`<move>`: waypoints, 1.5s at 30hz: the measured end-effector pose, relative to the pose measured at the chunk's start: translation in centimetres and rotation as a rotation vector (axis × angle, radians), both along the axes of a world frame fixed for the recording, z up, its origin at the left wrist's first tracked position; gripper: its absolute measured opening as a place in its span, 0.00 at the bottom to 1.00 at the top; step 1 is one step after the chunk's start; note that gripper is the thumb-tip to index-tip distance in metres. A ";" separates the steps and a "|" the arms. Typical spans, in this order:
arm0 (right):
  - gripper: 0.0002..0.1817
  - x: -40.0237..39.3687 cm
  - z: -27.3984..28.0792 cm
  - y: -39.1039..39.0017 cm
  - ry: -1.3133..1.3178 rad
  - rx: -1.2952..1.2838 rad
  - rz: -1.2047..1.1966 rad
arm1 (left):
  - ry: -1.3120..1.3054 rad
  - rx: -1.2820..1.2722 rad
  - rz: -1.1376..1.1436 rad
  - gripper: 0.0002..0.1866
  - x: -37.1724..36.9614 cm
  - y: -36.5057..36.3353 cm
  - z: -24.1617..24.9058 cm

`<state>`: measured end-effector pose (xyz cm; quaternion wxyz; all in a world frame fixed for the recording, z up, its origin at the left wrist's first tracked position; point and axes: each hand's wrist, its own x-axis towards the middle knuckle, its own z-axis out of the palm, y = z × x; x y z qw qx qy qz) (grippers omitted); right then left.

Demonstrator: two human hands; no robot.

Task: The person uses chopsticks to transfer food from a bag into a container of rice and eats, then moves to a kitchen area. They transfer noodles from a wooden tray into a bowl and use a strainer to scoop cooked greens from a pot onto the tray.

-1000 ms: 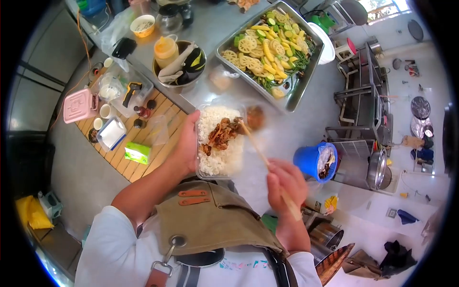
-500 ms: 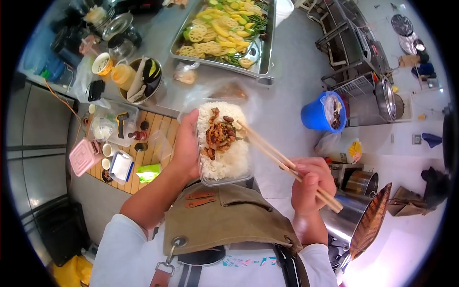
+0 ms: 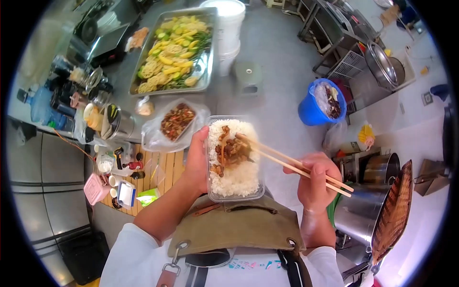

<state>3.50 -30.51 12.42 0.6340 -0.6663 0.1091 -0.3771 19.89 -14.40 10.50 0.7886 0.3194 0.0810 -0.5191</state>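
My left hand (image 3: 197,160) grips the left side of a clear plastic food container (image 3: 234,197), held in front of my apron. White rice (image 3: 241,179) fills it, and brown stir-fried meat (image 3: 225,154) lies on the rice. Wooden chopsticks (image 3: 282,161) are pinched in my right hand (image 3: 319,182), to the right of the container. Their tips touch the meat near the middle of the rice. Beyond the container, on the metal table, a bag-lined tub (image 3: 196,129) holds a brown chopped dish.
A metal tray (image 3: 208,79) of sliced vegetables stands on the table ahead. White buckets (image 3: 229,28) and a grey stool (image 3: 248,79) are behind it. A blue bin (image 3: 311,107) is on the floor to the right, and a steel pot (image 3: 361,210) stands near my right arm.
My view has turned, bringing the bag-lined tub fully into sight. The container and both hands appear slightly lower and further right. The chopstick tips have moved from the rice's edge onto the meat.
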 end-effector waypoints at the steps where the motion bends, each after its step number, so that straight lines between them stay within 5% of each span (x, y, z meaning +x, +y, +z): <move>1: 0.10 -1.0 0.1 -1.5 0.009 -0.013 0.008 | -0.011 0.004 -0.006 0.30 -0.9 -1.6 -0.2; 3: 0.12 -3.0 -0.6 -5.3 0.138 -0.261 0.096 | 0.034 -0.077 -0.078 0.30 -2.3 -4.5 -0.8; 11: 0.12 -5.9 0.6 -13.8 -0.133 0.174 0.049 | 0.162 0.043 -0.128 0.33 -5.4 -13.7 1.5; 14: 0.12 -5.2 0.4 -16.4 -0.034 0.304 0.000 | 0.066 0.032 -0.182 0.31 -5.5 -16.6 1.4; 19: 0.11 -3.3 -0.2 -20.2 0.023 0.122 -0.085 | 0.070 0.003 -0.284 0.29 -3.0 -22.7 -0.3; 24: 0.13 0.0 2.4 -25.9 -0.041 0.371 -0.240 | 0.266 -0.027 -0.406 0.31 2.0 -29.9 2.4; 28: 0.13 3.4 6.1 -30.4 -0.128 0.527 -0.263 | 0.408 -0.283 -0.571 0.34 7.7 -33.9 2.9; 30: 0.15 5.6 8.2 -31.8 -0.254 0.638 -0.204 | 0.345 -0.270 -0.590 0.36 10.1 -35.4 3.9; 32: 0.18 7.6 9.7 -32.8 -0.321 0.665 -0.200 | -0.057 -0.122 -0.645 0.36 12.3 -37.0 6.4; 36: 0.19 12.2 12.1 -34.6 -0.441 0.796 0.197 | 0.265 -0.168 -0.465 0.27 15.6 -39.5 7.6; 42: 0.22 17.6 12.0 -39.2 -0.438 1.114 0.539 | 0.234 -0.041 -0.463 0.37 19.4 -43.4 6.6; 45: 0.24 19.7 10.6 -44.5 -0.399 1.211 0.504 | 0.262 -0.097 -0.420 0.42 21.7 -45.2 4.0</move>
